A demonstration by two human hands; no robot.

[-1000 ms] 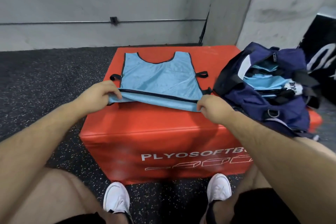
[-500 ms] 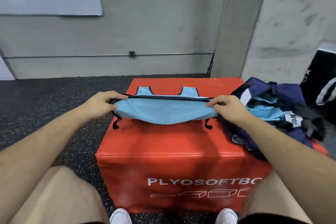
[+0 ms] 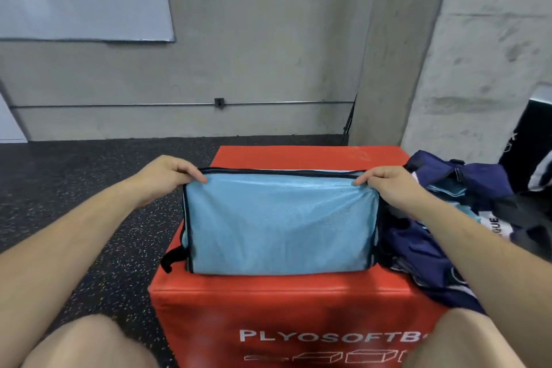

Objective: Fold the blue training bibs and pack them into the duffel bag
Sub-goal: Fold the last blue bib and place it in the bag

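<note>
Bib: light-blue mesh training bib (image 3: 277, 224) with dark trim, folded double, lying flat on the red padded plyo box (image 3: 268, 305).
Hands: left hand (image 3: 167, 178) pinches the bib's far left corner; right hand (image 3: 388, 185) pinches its far right corner.
Bag: navy fabric duffel bag (image 3: 481, 179), open, on the box just right of the bib; more light-blue fabric (image 3: 442, 188) inside.

Bib (image 3: 277, 221) on box (image 3: 298, 305) top, duffel bag (image 3: 466, 188) at its R.
</note>
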